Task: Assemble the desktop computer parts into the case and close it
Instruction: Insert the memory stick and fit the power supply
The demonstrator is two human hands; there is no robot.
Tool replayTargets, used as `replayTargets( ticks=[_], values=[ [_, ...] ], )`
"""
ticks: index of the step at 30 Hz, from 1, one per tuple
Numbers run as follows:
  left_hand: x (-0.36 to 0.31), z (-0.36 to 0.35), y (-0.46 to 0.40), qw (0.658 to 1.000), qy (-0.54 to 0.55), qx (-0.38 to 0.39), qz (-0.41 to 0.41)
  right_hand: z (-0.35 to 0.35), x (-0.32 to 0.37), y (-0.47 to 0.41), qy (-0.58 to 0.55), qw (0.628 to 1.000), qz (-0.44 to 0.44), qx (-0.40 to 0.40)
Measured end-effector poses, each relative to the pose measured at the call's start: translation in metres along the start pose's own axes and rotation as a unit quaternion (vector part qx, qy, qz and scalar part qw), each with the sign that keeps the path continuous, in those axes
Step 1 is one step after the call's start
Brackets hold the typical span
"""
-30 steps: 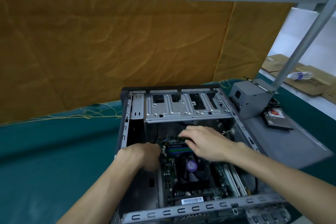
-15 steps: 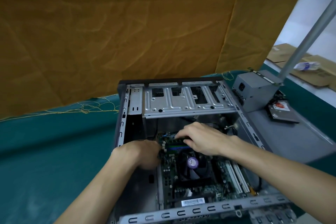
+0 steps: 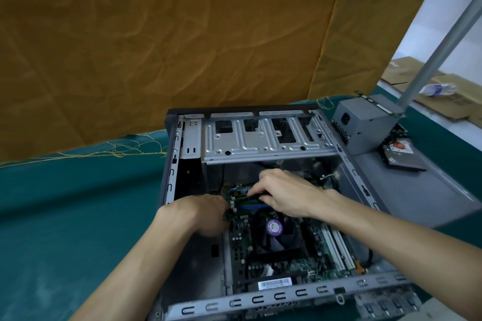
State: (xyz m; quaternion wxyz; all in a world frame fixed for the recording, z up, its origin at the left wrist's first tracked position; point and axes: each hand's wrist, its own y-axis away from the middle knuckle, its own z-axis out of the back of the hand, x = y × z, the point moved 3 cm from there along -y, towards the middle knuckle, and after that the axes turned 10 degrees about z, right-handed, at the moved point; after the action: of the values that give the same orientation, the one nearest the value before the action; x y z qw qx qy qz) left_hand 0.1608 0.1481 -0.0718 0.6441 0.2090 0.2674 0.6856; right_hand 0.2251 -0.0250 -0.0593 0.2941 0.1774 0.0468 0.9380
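The open grey computer case (image 3: 260, 300) lies on the teal table. Inside it is the motherboard (image 3: 287, 266) with a black CPU fan (image 3: 273, 227) that has a purple sticker. Beyond the fan, my right hand (image 3: 289, 194) pinches a dark memory module (image 3: 254, 194) over the blue and green memory slots. My left hand (image 3: 198, 214) is at the left end of those slots. Its fingers curl downward behind the back of the hand, so their contact is hidden.
A silver drive cage (image 3: 260, 138) spans the far end of the case. To the right, a grey power supply (image 3: 365, 125) and a hard drive (image 3: 403, 157) rest on the grey side panel (image 3: 417, 190). A slanted metal pole (image 3: 438, 52) rises behind them.
My right hand's fingers have crept slightly left along the memory slots. The left hand stays at the slots' left end. The view has tilted down a little.
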Motion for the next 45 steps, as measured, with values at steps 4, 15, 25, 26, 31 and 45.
replayTargets(
  ticks=[4, 15, 25, 26, 31, 45],
  values=[
    [-0.002, 0.003, 0.003, 1.0, 0.023, -0.004, 0.007, 0.01, 0.006, -0.007, 0.065, 0.998, 0.017, -0.005],
    [-0.004, 0.006, 0.009, 0.999, 0.032, -0.017, -0.003, 0.009, 0.002, -0.017, 0.101, 0.995, 0.023, 0.017],
    [-0.009, 0.006, 0.011, 0.999, 0.043, -0.016, -0.011, 0.006, -0.004, -0.02, 0.073, 0.997, 0.021, 0.002],
    [-0.009, 0.005, 0.011, 0.999, 0.04, -0.016, -0.01, 0.006, -0.005, -0.019, 0.067, 0.998, 0.021, 0.002],
    [-0.007, 0.002, 0.011, 0.999, 0.047, 0.001, 0.01, 0.014, -0.026, -0.003, 0.065, 0.995, -0.069, 0.004],
    [-0.006, 0.004, 0.009, 0.995, 0.099, -0.013, 0.02, 0.017, -0.025, 0.013, 0.202, 0.978, 0.001, 0.042]
  ],
)
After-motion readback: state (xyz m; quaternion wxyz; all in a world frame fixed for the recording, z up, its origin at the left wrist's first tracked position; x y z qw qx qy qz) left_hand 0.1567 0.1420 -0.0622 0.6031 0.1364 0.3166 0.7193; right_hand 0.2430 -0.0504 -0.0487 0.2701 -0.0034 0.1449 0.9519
